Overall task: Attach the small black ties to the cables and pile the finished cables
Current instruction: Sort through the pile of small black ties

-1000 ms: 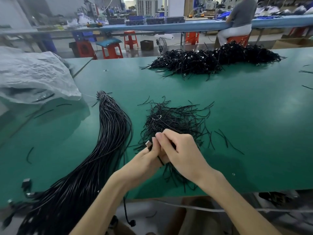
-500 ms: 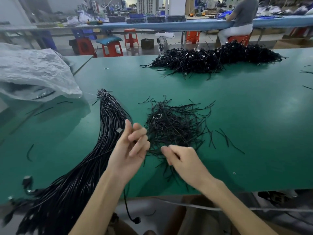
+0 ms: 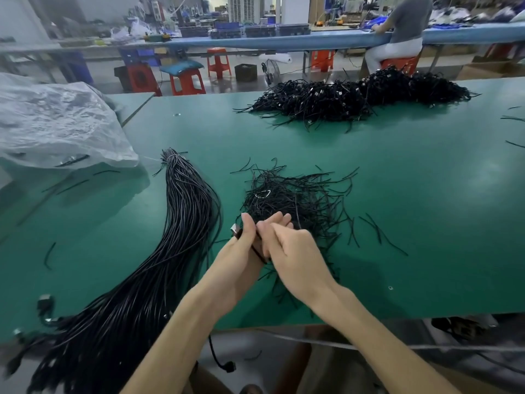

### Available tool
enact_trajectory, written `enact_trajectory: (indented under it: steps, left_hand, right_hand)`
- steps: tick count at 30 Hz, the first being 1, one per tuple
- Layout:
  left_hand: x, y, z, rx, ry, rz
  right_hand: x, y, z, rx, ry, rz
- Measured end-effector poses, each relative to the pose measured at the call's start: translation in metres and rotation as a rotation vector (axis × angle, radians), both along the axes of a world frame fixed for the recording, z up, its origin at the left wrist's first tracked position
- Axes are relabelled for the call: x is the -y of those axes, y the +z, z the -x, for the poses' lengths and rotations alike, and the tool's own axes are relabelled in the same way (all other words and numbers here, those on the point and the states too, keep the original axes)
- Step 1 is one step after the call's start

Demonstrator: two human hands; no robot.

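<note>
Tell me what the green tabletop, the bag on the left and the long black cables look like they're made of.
Green tabletop: probably rubber or vinyl matting, satin, soft blurred reflections. Bag: thin clear plastic film, crinkled and translucent. Long black cables: plastic or rubber sheathing, semi-gloss, fine highlights along strands.

A crumpled clear plastic bag (image 3: 56, 123) lies at the left end of the green bench (image 3: 412, 200). Beyond the bench stand red stools (image 3: 218, 62), one topped with a blue cushion (image 3: 181, 66), a small floor fan (image 3: 270, 72) and a dark box (image 3: 245, 72). A person (image 3: 403, 27) sits at a long blue bench (image 3: 284, 41) behind them.
</note>
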State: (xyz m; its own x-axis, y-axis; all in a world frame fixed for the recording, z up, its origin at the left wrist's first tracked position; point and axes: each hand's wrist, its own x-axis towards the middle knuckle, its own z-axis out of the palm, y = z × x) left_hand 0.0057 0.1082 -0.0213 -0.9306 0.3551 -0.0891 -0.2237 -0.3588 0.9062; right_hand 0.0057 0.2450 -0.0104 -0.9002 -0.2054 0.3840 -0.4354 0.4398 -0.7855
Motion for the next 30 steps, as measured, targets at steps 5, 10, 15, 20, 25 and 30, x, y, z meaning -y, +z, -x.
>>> enact_trajectory:
  steps: [5, 10, 15, 20, 25, 30]
  left_hand:
    - [0.004, 0.018, 0.006, 0.097, 0.142, -0.402]
    - [0.024, 0.040, -0.004, 0.070, 0.062, -0.476]
    - [0.018, 0.037, -0.016, -0.316, -0.204, 0.623]
    - [0.003, 0.027, -0.014, -0.396, 0.081, 0.633]
    - [0.005, 0.019, 0.001, -0.070, 0.141, -0.106]
    - [0.013, 0.029, 0.005, 0.191, 0.135, -0.642]
  right_hand:
    - [0.000, -0.026, -0.009, 0.031, 0.029, -0.019]
    - [-0.020, -0.033, 0.006, 0.011, -0.097, -0.086]
    - [-0.021, 0.000, 0.028, -0.083, -0.158, -0.182]
    - [-0.004, 0.030, 0.020, -0.215, -0.172, -0.158]
    - [0.008, 0.020, -0.006, -0.177, -0.067, -0.053]
    - [0.006, -0.009, -0.011, -0.041, -0.055, -0.142]
